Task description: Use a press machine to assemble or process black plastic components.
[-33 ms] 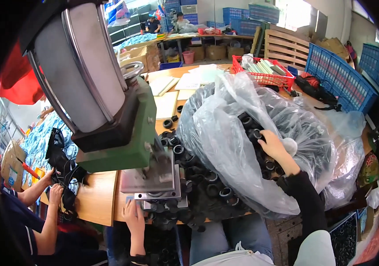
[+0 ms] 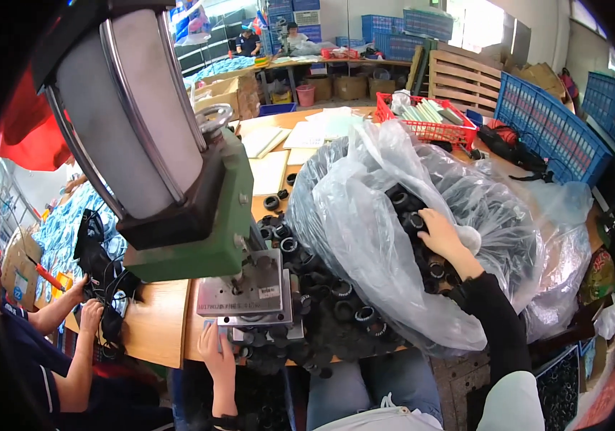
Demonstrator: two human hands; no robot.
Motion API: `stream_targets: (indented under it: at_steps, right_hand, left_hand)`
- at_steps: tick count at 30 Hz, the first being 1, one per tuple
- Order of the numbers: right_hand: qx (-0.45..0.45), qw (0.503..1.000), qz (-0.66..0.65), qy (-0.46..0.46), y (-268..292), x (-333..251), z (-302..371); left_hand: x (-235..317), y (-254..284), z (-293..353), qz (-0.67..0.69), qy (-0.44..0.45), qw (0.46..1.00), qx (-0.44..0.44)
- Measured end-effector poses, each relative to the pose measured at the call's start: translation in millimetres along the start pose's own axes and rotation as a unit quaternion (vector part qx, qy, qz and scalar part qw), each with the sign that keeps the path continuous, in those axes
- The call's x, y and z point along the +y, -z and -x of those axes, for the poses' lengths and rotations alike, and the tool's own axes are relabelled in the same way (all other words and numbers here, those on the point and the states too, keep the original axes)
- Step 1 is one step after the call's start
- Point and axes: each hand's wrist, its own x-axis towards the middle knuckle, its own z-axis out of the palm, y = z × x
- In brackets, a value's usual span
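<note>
Press machine: a big green-bodied press [image 2: 192,237] with a grey cylinder on top fills the upper left and centre of the frame, standing on the wooden counter [image 2: 153,323].
Clear bag: a large clear plastic bag [image 2: 372,244] sits right of centre on the counter, bulging, with black rings showing through its film.
Blue crates: stacked blue plastic crates [image 2: 552,129] stand at the upper right, with a red basket [image 2: 429,129] just left of them.
Co-worker: at the lower left of the frame another person in a dark blue sleeve [image 2: 34,359] has both hands on a bundle of black parts.
Metal plate: the press's steel base plate [image 2: 250,291] lies low in the centre, at the counter's near edge.
Black rings: a loose heap of black rubber rings [image 2: 329,302] spreads over the counter between the plate and the bag, lower centre.
Right hand: the right hand [image 2: 440,237], black sleeve behind it, reaches into the bag's opening right of centre; the fingers curl down onto the rings inside, but whether they grip one I cannot tell.
Left hand: the left hand [image 2: 214,348], bottom centre-left, rests its fingers loosely against the plate's front edge, clasping nothing that shows.
</note>
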Motion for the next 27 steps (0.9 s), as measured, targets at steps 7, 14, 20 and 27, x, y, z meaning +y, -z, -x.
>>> stream_targets:
  at_steps: [7, 14, 20, 27]
  right_hand:
    - [-0.088, 0.995, 0.049, 0.009, -30.8, 15.5, -17.4]
    - [0.055, 0.976, -0.193, -0.081, 31.2, -73.2, 17.5]
    - [-0.036, 0.945, -0.317, 0.069, 53.7, -181.3, 29.0]
    - [-0.091, 0.895, -0.429, 0.084, -12.2, -279.1, 19.0]
  left_hand:
    - [66.5, -1.7, -25.7, 0.069, -0.06, 0.992, 0.093]
    - [126.0, -14.4, -63.2, 0.055, -0.011, 0.986, 0.154]
    - [122.9, -20.1, -49.9, 0.034, 0.01, 0.99, 0.136]
    - [102.3, -10.3, -20.8, 0.058, 0.017, 0.984, 0.167]
